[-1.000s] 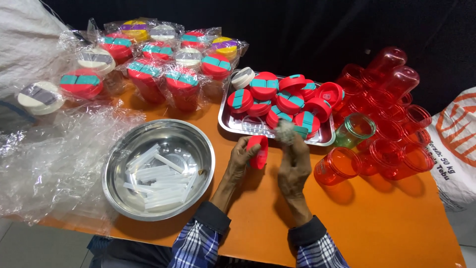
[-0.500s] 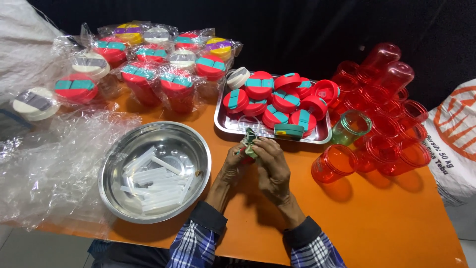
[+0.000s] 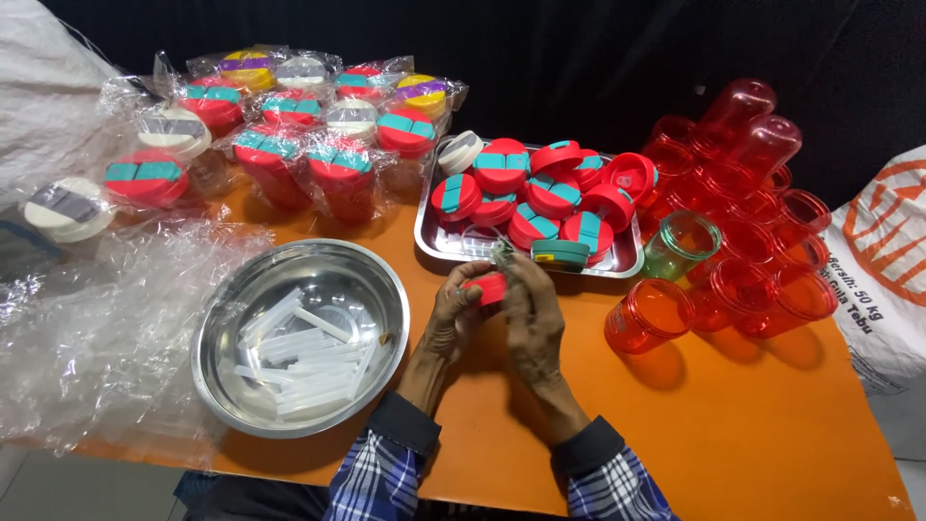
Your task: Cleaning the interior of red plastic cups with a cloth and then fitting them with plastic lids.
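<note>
My left hand (image 3: 453,318) and my right hand (image 3: 531,311) meet over the orange table (image 3: 752,434), just in front of a steel tray (image 3: 434,241). Together they grip a small red lid (image 3: 488,287), with a bit of clear plastic showing above the fingers. The tray carries several red lids with teal flaps (image 3: 540,188) and one teal piece (image 3: 560,254) at its front edge. Left of my hands stands a round steel bowl (image 3: 222,376) with several clear plastic sticks (image 3: 304,352) in it.
Several red transparent cups (image 3: 743,193) crowd the right side, with one lying at the front (image 3: 646,316) and a greenish one (image 3: 680,243). Bagged finished cups (image 3: 289,125) fill the back left. Loose clear wrap (image 3: 87,328) covers the left; a white sack (image 3: 887,260) sits at the right.
My hands drew together and closer to me. The red lid that the left hand held upright is now gripped by both hands in front of the tray.
</note>
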